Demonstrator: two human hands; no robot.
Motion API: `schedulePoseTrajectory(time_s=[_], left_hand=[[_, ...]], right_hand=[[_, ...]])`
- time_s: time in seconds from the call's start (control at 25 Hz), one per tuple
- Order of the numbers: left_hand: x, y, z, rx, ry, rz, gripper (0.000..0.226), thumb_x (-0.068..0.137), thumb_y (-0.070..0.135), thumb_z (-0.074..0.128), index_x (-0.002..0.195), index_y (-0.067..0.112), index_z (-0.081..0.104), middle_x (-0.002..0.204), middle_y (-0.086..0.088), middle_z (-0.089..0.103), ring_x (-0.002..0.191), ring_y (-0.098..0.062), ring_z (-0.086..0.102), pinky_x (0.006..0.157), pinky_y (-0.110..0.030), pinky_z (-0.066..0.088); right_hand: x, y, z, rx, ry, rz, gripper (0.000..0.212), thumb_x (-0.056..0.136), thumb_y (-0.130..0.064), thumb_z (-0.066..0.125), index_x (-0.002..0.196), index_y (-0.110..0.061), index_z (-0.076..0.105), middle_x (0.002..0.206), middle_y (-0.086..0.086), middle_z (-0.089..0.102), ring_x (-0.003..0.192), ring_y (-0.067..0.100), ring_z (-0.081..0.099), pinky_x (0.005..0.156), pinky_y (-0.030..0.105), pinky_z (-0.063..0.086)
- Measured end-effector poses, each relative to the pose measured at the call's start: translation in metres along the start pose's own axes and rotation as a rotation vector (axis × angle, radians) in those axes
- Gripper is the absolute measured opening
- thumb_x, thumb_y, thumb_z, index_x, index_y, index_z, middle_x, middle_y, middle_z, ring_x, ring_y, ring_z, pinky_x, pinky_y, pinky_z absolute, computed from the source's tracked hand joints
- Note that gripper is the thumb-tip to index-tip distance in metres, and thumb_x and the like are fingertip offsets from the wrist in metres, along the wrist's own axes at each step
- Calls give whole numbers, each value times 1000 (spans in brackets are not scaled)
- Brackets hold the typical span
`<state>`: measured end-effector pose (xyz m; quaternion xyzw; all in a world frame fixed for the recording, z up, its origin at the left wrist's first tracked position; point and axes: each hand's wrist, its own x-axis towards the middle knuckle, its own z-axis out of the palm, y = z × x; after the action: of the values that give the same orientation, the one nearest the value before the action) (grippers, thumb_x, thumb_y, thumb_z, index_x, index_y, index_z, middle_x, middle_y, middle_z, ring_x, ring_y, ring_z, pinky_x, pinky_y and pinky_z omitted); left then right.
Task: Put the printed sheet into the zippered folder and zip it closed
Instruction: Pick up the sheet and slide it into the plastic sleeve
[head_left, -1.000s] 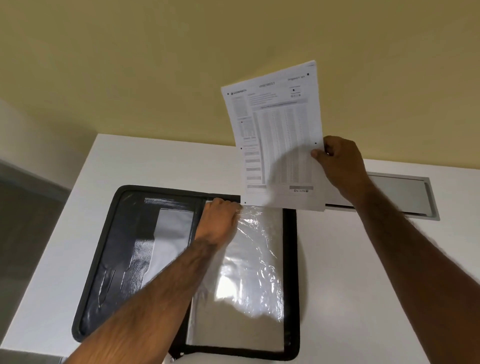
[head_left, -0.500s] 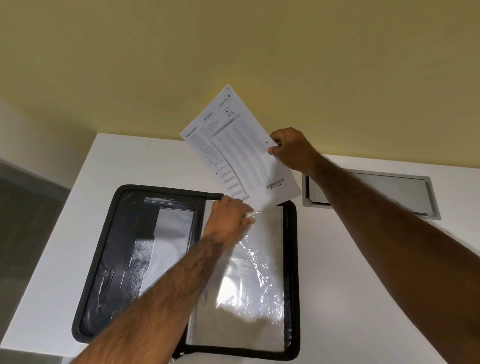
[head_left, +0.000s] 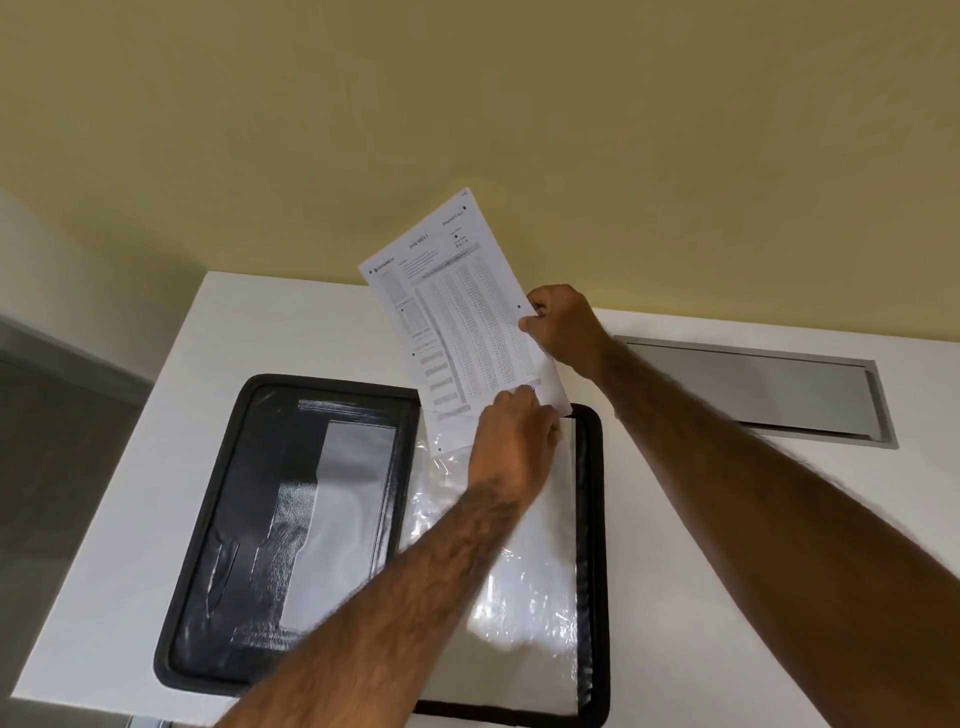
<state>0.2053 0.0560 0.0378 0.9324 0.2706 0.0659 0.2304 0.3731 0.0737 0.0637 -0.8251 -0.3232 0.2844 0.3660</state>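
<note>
Insertion step: right hand (head_left: 563, 327) pinches printed sheet (head_left: 462, 317) tilted over open zippered folder (head_left: 291, 525) near the surface's far edge, left hand (head_left: 511, 441) gripping clear sleeve (head_left: 524, 587) mouth; next, likely square the lower edge and slide in.

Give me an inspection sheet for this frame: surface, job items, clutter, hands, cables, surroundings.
Surface: white table, with a grey recessed hatch at the right rear.
Job's things: zippered folder lies open flat; clear plastic sleeve on its right half. Printed sheet is tilted, its lower edge at the sleeve's top opening, not yet inside.
Clutter: nothing seen.
Grippers: left hand at the sleeve's top edge, touching the sheet's bottom; right hand pinches the sheet's right edge.
Cables: nothing seen.
Surroundings: yellow wall behind the table; dark floor at left.
</note>
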Motion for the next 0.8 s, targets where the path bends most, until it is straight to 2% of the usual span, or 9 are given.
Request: schedulePoseTrajectory(time_s=[0.08, 0.2, 0.28, 0.36, 0.44, 0.56, 0.64, 0.68, 0.8], left_hand=[[-1, 12, 2, 2, 27, -31, 19, 96, 23, 67, 108, 15, 78, 96, -2, 68, 86, -19, 66, 77, -28, 57], [0, 22, 4, 42, 9, -47, 21, 99, 22, 63, 114, 13, 75, 100, -2, 68, 87, -17, 69, 79, -28, 60], [-1, 27, 4, 63, 16, -47, 19, 98, 19, 64, 112, 11, 74, 97, -3, 67, 85, -17, 68, 75, -27, 59], [-2, 36, 3, 40, 24, -50, 16, 95, 12, 66, 108, 9, 75, 95, -7, 65, 81, -20, 67, 69, -29, 54], [-3, 45, 4, -14, 30, -82, 15, 94, 10, 67, 106, 8, 75, 93, -9, 64, 78, -22, 63, 65, -31, 50], [-1, 51, 8, -70, 77, -134, 13, 98, 15, 64, 104, 11, 74, 92, -8, 65, 76, -20, 61, 67, -32, 53], [0, 51, 9, -104, 111, -151, 14, 98, 19, 64, 104, 11, 74, 94, -7, 67, 78, -20, 64, 68, -32, 56], [0, 50, 9, -113, 119, -165, 15, 97, 20, 65, 105, 11, 75, 95, -6, 67, 80, -20, 65, 69, -31, 56], [5, 47, 10, -134, 138, -208, 15, 98, 19, 63, 104, 12, 75, 95, -4, 66, 80, -19, 66, 70, -31, 58]], right_hand=[[-1, 5, 3, 8, 34, 8, 48, 84, 0, 67, 53, -24, 40, 59, -9, 42, 53, 11, 38, 51, 23, 30], [-3, 12, 8, -16, 74, 4, 25, 86, -2, 67, 64, -13, 60, 68, -8, 53, 57, 4, 46, 50, 16, 35], [-4, 15, 11, -9, 105, -13, 30, 86, -1, 66, 62, -17, 59, 68, -9, 53, 57, 4, 46, 46, 6, 33], [-4, 14, 14, -4, 130, -11, 24, 86, -1, 65, 69, -16, 63, 76, -5, 59, 60, 9, 50, 43, 0, 30], [-3, 15, 17, -10, 155, -12, 11, 87, -1, 64, 79, -5, 71, 86, 0, 61, 70, 17, 55, 43, -2, 30], [-6, 18, 22, -30, 192, -16, 13, 88, 1, 63, 76, 1, 68, 81, -2, 58, 67, 16, 51, 42, -2, 30], [-8, 21, 22, -55, 201, -4, 34, 87, 2, 63, 59, -15, 53, 67, -12, 49, 55, 5, 40, 42, -1, 31], [-9, 22, 21, -68, 181, 19, 42, 87, 1, 63, 56, -20, 44, 64, -15, 43, 52, 3, 37, 42, 0, 31], [-11, 29, 16, -74, 121, 88, 48, 85, -1, 64, 53, -21, 36, 57, -13, 39, 48, 4, 35, 38, 5, 31]])
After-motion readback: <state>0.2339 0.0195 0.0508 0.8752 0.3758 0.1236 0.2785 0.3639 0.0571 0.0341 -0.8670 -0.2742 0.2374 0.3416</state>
